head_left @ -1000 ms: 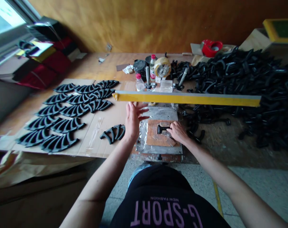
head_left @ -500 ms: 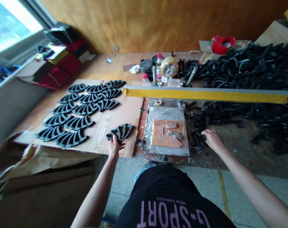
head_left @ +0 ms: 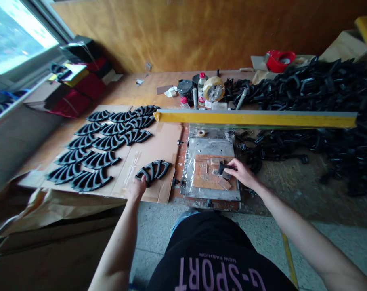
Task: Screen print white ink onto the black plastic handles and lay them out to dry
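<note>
Wooden wall [head_left: 201, 32], bright window [head_left: 16, 32], speckled floor [head_left: 331, 230]

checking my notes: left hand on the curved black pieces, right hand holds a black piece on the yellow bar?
No: in the head view the right hand holds its black piece at the brown board, not the yellow bar. The rest stands.

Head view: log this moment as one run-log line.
left hand: touching fanned black curved plastic parts on cardboard sheet | right hand: holding small black plastic piece over brown jig plate | long yellow bar: beyond plate
</note>
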`<state>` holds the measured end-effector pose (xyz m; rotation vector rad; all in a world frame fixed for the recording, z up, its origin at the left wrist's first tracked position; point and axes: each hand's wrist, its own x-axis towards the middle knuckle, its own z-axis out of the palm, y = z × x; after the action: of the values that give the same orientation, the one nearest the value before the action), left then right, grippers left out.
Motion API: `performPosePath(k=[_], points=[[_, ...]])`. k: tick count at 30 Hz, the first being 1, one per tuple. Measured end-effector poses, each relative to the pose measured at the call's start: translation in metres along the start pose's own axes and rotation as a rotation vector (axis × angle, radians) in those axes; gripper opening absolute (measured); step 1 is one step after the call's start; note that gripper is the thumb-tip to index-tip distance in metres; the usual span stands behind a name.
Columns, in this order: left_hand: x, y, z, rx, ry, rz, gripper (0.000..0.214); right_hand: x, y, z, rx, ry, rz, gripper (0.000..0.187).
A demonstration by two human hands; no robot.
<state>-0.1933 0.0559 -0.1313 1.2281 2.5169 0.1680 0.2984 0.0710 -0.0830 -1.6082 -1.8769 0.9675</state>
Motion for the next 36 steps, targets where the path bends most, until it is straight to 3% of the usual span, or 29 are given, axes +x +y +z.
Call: performPosePath(k=[3, 5, 7, 11, 13, 15, 19, 23, 27, 32, 36], points=[[-0.028, 0.013, 0.013, 0.034, 0.184, 0.119, 0.06, 0.013, -0.029, 0.021, -0.277, 0.009, -0.042, 0.016], [-0.047, 0.024, 0.025, 0.039, 0.234, 0.264, 0.058, 0.016, -0.037, 0.027, -0.456, 0.048, -0.1, 0.016], [-0.059, 0.034, 0.035, 0.042, 0.218, 0.322, 0.062, 0.017, -0.042, 0.029, -0.577, 0.075, -0.165, 0.016], [-0.056, 0.042, 0.041, 0.001, 0.173, 0.271, 0.073, 0.021, -0.062, 0.045, -0.607, 0.111, -0.27, 0.011], [-0.049, 0.041, 0.041, -0.029, 0.156, 0.26, 0.073, 0.027, -0.083, 0.069, -0.475, 0.037, -0.334, 0.014], [-0.042, 0.038, 0.042, -0.052, 0.15, 0.259, 0.067, 0.038, -0.11, 0.106, -0.308, -0.116, -0.359, 0.016], [-0.028, 0.026, 0.044, -0.056, 0.15, 0.324, 0.054, 0.075, -0.161, 0.189, -0.247, -0.412, -0.256, 0.021], [0.01, 0.006, 0.031, -0.021, 0.075, 0.579, 0.053, 0.105, -0.187, 0.239, -0.375, -0.553, -0.139, 0.036], [0.085, -0.013, 0.0, 0.012, 0.045, 0.731, 0.058, 0.115, -0.195, 0.259, -0.476, -0.611, -0.203, 0.06], [0.171, -0.034, -0.032, 0.098, 0.035, 0.685, 0.058, 0.114, -0.203, 0.275, -0.627, -0.715, -0.197, 0.07], [0.188, -0.043, -0.031, 0.12, 0.069, 0.613, 0.059, 0.116, -0.202, 0.278, -0.647, -0.784, -0.186, 0.079]])
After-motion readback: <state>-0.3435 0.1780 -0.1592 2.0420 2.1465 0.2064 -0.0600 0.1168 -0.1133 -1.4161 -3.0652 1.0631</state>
